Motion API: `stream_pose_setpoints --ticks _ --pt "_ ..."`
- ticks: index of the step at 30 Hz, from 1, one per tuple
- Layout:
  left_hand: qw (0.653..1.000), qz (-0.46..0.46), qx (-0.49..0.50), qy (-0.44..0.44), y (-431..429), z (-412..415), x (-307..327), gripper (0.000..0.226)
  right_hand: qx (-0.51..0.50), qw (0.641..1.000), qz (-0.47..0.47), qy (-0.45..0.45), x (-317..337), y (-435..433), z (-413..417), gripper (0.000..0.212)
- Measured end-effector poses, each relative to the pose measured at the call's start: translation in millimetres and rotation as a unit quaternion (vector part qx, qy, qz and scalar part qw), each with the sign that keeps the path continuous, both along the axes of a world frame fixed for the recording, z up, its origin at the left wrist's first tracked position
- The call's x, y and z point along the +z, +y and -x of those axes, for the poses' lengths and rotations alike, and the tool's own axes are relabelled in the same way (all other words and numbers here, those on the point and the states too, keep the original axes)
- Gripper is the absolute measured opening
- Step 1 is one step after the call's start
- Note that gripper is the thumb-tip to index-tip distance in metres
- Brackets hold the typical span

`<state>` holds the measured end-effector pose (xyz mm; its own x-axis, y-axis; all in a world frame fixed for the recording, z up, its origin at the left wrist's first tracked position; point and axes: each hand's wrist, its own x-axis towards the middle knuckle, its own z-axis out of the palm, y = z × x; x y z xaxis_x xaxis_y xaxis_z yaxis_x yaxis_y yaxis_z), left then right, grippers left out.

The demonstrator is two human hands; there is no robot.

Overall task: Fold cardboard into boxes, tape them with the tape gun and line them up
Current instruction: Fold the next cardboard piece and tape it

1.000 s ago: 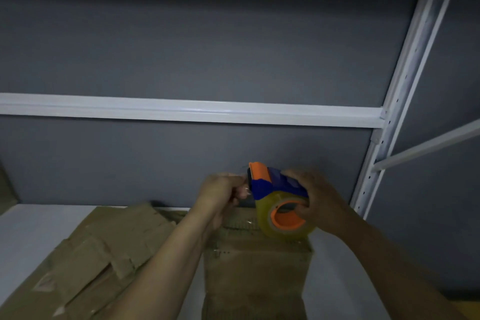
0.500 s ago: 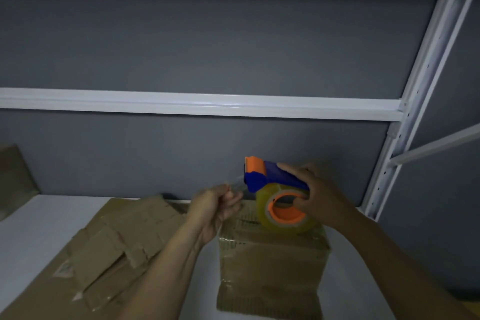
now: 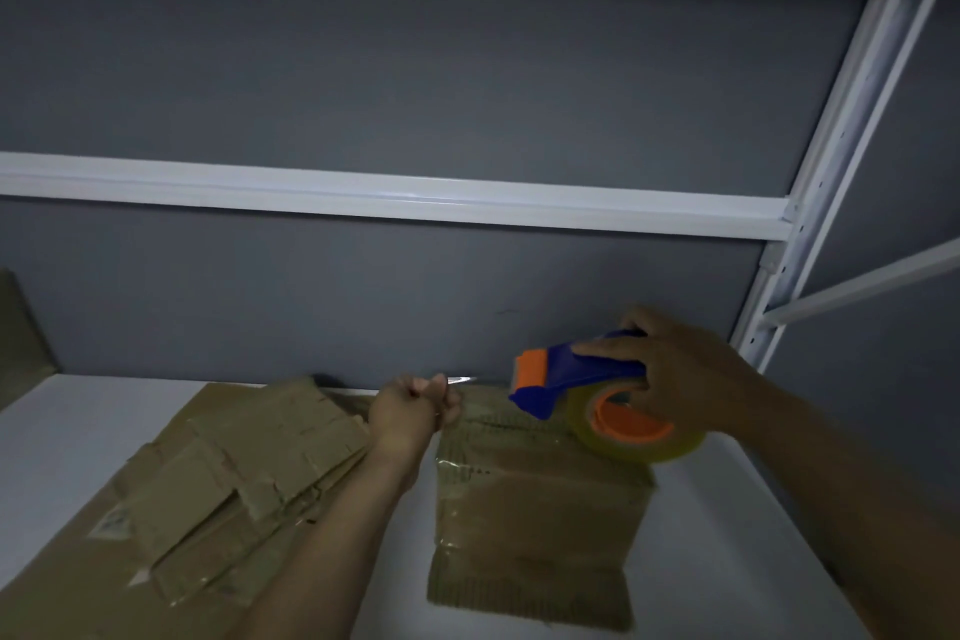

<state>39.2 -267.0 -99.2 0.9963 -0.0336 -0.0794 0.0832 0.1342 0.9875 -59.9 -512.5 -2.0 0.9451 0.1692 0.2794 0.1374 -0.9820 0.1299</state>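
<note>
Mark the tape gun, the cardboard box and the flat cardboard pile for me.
tape gun (image 3: 561, 379), head view, blue body.
cardboard box (image 3: 540, 509), head view, taped top face.
flat cardboard pile (image 3: 234, 473), head view, top sheet.

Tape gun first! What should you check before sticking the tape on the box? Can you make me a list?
1. Right hand grips the tape gun: ok.
2. Left hand fingers pinch the tape end: ok.
3. Tape runs flat and untwisted from the tape gun to the left hand: cannot tell, because it is clear and the picture is dark.
4. Box sits on the shelf below both hands: ok.
5. Box flaps are fully closed: cannot tell.
6. Flat cardboard pile lies beside the box, not on it: ok.
</note>
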Motion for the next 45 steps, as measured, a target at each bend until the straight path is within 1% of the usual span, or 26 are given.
stream_pose_setpoints --ticks 2,5,8,9,11,13,15,17,18,19,20,22,23,24,25,27,29,30,31,32,33,34,37,39,40,45 --pt "0.998 -0.067 -0.008 -0.013 4.6 0.0 4.8 0.020 0.049 0.999 0.015 -0.005 -8.7 0.8 -4.8 0.066" --pt "0.991 -0.129 -0.016 -0.018 16.2 -8.7 0.5 0.023 0.107 0.993 0.017 -0.041 -17.4 6.8 -15.6 0.063" --pt "0.987 -0.154 -0.033 0.012 18.9 -10.3 -9.2 0.022 0.093 0.995 0.022 -0.013 -14.5 22.6 -19.7 0.057" --pt "0.988 -0.152 -0.031 0.023 19.1 -9.4 -11.9 0.021 0.086 0.996 0.028 -0.017 -13.4 26.7 -20.1 0.055" --pt "0.990 -0.138 -0.029 0.032 20.4 -6.6 -17.7 0.021 0.069 0.997 0.042 0.012 -14.1 24.9 -22.9 0.053" --pt "0.989 -0.141 -0.036 0.028 21.1 -3.5 -24.2 0.024 0.064 0.997 0.026 0.023 -12.1 32.8 -21.5 0.052" --pt "0.984 -0.168 -0.058 0.022 19.8 1.7 -27.3 0.030 0.074 0.996 0.024 0.039 -15.8 34.7 -23.6 0.052" --pt "0.973 -0.211 -0.095 0.023 18.8 4.1 -28.2 0.022 0.073 0.995 0.032 0.060 -21.8 32.0 -28.3 0.052" --pt "0.965 -0.226 -0.126 0.039 19.9 3.3 -29.1 0.026 0.067 0.995 0.030 0.060 -22.5 32.2 -29.6 0.052" --pt "0.959 -0.236 -0.152 0.051 21.1 3.7 -28.9 0.043 0.068 0.996 0.027 0.056 -23.3 32.1 -30.9 0.052" --pt "0.956 -0.241 -0.164 0.033 22.1 3.2 -31.2 0.052 0.066 0.996 0.025 0.053 -23.4 32.0 -30.7 0.052" --pt "0.957 -0.221 -0.166 -0.084 20.7 7.0 -31.5 0.060 0.068 0.996 0.039 0.033 -22.0 34.1 -30.3 0.053" --pt "0.951 -0.204 -0.191 -0.131 19.7 10.0 -31.1 0.063 0.071 0.996 0.046 0.023 -21.0 35.0 -30.0 0.053" --pt "0.937 -0.214 -0.228 -0.154 17.5 14.4 -27.3 0.067 0.066 0.996 0.049 0.021 -19.9 35.9 -30.0 0.053" --pt "0.911 -0.270 -0.269 -0.159 16.5 16.4 -23.7 0.074 0.059 0.997 0.049 0.024 -18.7 36.8 -30.3 0.054" --pt "0.845 -0.381 -0.329 -0.179 17.4 11.0 -22.1 0.105 0.045 0.996 0.045 0.060 -15.0 37.1 -29.3 0.060" --pt "0.807 -0.426 -0.371 -0.173 21.3 5.8 -15.9 0.133 0.044 0.995 0.038 0.081 -8.6 36.8 -27.3 0.068" --pt "0.791 -0.456 -0.370 -0.171 21.3 2.2 -15.5 0.140 0.046 0.994 0.034 0.093 -6.8 33.8 -26.9 0.069" --pt "0.767 -0.500 -0.357 -0.186 19.6 0.6 -14.2 0.142 0.051 0.993 0.025 0.106 -4.4 31.3 -25.9 0.066" --pt "0.735 -0.546 -0.340 -0.213 16.8 -1.3 -12.2 0.142 0.055 0.991 0.013 0.118 -2.4 28.6 -24.9 0.061" --pt "0.705 -0.574 -0.337 -0.244 13.5 -4.2 -9.2 0.140 0.059 0.991 0.001 0.123 -0.6 25.1 -24.7 0.056" --pt "0.683 -0.586 -0.350 -0.260 10.0 -5.2 -2.8 0.139 0.062 0.990 -0.010 0.124 1.7 22.3 -24.0 0.052" --pt "0.662 -0.595 -0.387 -0.239 -1.8 -15.9 8.5 0.135 0.073 0.990 -0.049 0.115 2.5 15.9 -24.7 0.047" --pt "0.648 -0.609 -0.381 -0.253 -8.6 -20.4 9.9 0.135 0.078 0.989 -0.055 0.113 2.0 16.2 -25.1 0.040" --pt "0.649 -0.607 -0.378 -0.262 -10.1 -21.9 8.3 0.135 0.078 0.989 -0.057 0.114 2.0 16.3 -25.4 0.038" --pt "0.700 -0.556 -0.360 -0.269 -1.1 -30.5 -7.0 0.136 0.067 0.986 -0.076 0.134 13.1 11.2 -22.9 0.040"
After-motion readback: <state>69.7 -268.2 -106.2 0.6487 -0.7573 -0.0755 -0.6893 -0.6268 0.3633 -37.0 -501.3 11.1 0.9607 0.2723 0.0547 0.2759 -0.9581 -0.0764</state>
